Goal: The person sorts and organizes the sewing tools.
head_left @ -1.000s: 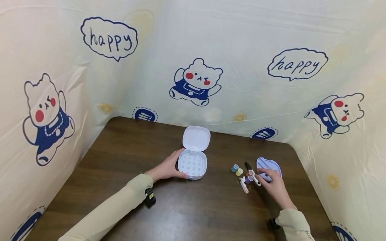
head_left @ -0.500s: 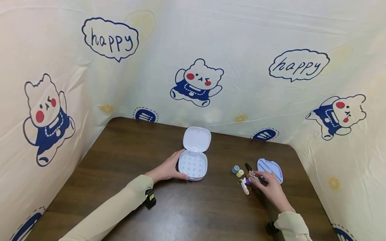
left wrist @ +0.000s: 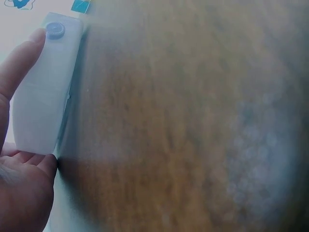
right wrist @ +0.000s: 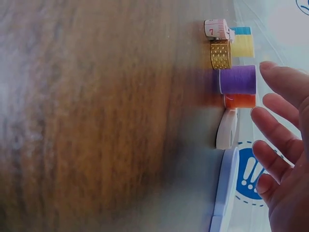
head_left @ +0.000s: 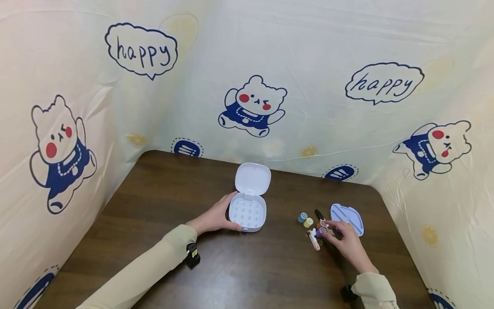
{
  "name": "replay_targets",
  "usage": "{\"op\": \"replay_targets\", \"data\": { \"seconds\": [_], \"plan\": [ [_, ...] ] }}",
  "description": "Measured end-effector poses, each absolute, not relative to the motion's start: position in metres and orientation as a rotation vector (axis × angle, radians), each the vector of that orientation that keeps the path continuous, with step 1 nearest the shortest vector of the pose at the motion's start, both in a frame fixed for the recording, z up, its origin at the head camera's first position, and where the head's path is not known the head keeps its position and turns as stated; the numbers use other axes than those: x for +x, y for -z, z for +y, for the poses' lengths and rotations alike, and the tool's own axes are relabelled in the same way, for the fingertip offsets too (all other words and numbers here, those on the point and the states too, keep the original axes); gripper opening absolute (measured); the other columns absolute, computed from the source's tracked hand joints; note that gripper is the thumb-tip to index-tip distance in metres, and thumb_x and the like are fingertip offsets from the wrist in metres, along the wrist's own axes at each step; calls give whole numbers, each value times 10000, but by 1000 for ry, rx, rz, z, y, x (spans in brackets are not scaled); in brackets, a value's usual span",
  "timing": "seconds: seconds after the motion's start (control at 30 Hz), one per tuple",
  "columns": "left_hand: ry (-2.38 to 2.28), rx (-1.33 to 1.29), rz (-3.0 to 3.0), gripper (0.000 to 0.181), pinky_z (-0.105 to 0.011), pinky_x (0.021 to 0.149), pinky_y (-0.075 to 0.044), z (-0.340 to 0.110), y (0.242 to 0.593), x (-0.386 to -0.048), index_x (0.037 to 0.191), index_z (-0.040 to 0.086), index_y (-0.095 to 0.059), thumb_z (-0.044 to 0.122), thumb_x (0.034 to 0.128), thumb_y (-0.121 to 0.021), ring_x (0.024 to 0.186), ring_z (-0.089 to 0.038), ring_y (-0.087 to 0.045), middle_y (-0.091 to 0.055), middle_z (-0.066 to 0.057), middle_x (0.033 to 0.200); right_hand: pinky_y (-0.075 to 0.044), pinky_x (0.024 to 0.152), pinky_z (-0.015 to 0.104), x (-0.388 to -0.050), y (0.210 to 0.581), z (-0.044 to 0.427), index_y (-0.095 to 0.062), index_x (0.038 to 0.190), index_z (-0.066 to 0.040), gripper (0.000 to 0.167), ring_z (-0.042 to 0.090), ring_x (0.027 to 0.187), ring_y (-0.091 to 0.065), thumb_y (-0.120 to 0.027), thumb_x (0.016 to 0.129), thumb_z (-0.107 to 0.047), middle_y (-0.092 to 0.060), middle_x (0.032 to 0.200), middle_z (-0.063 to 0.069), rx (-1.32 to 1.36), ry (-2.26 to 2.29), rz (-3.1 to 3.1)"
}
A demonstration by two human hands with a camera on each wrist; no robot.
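My left hand grips the left side of a white sewing box, thumb at the front beside its round button. The hinged lid stands open, and rows of small pegs show inside. My right hand hovers with bent, parted fingers just above a purple thread spool; a gap shows between them in the right wrist view. Around that spool are an orange spool, a gold thimble, a tape measure, a yellow spool and a blue spool.
A light blue compartmented tray lies right of the spools, partly behind my right hand. A black-tipped tool with a white part lies among the spools. Patterned cloth surrounds the brown table.
My right hand has moved left from the blue tray to over the purple and orange spools, then stayed nearly still. The left hand keeps its grip on the sewing box.
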State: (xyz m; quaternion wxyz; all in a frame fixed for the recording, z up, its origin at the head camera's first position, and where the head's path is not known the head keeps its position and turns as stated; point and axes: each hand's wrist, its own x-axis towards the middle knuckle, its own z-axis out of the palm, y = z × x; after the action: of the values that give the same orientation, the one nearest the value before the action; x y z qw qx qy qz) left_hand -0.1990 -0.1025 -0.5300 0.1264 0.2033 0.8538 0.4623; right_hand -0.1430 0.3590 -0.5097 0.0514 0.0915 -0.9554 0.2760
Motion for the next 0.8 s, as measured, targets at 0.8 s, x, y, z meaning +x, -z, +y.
{"op": "replay_targets", "data": {
  "seconds": [0.8],
  "plan": [
    [-1339,599,2479,1264,-580,1183,-324,-103,529,-199,1653,61,-186,440,728,-959,1491,-364,-338,-302,-205,1644,-482,913,511,-146,513,358,-722,1267,-67,383,316,1062,-593,-816,918,-197,-731,1101,74,342,-896,-2937]
  ]
}}
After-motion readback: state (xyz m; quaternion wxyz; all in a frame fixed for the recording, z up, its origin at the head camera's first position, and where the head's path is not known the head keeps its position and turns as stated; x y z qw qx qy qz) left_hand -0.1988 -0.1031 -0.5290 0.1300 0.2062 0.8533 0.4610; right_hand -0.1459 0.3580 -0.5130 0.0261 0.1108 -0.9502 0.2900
